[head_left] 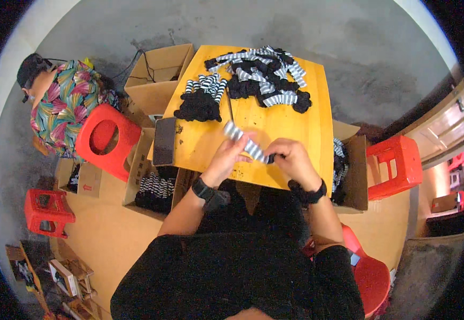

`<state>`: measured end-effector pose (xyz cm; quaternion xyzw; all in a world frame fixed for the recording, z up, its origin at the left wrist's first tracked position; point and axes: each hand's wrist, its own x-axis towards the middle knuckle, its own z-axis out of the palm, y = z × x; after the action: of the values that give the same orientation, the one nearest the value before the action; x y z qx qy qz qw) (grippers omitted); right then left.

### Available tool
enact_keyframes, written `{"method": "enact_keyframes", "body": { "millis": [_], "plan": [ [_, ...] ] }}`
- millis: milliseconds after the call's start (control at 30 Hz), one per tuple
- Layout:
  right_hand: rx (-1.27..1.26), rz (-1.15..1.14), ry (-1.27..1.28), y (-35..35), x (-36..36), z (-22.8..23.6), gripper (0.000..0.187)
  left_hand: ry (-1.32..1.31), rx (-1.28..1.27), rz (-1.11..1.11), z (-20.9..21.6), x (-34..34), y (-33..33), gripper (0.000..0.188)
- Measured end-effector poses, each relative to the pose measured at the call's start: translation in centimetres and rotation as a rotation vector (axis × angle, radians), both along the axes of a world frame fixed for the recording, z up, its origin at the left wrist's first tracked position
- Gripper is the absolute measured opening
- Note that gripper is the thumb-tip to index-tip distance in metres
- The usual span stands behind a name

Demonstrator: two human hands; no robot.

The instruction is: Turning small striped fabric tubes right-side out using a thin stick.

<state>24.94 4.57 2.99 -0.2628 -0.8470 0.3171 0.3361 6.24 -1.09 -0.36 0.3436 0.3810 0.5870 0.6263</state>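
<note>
A grey-and-white striped knitted tube with a black end [250, 148] is stretched between my hands above the near part of the table; whether it is a sock or a glove I cannot tell. My left hand [228, 158] is closed on its striped middle, thumb and fingers on either side. At the black end, my right hand [294, 160] pinches with bent fingers. Beyond them lies a loose heap of similar striped and black knitted pieces [264, 74]. A neater bundle [199, 106] of them sits to its left. A thin dark tool [230, 106] lies between the two piles.
The yellow table [317, 138] has a dark flat phone-like object [163, 142] at its left edge. Cardboard boxes [142, 202] with knitted pieces stand left and right [357, 170]. Red stools [109, 140] surround the table. At far left a person in a patterned shirt [69, 104] faces away.
</note>
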Motion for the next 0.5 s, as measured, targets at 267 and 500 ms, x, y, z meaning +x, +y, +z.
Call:
{"method": "enact_keyframes", "body": {
  "millis": [267,500],
  "plan": [
    [0.121,-0.32,0.047,-3.3,-0.3,1.2,0.019,0.371,0.143,0.285,1.1,0.4,-1.5,0.024],
    [-0.627,-0.078,0.508,-6.2,-3.4,-0.2,0.011,1.473,0.564,0.593,3.1,2.0,-3.3,0.038]
  ]
}}
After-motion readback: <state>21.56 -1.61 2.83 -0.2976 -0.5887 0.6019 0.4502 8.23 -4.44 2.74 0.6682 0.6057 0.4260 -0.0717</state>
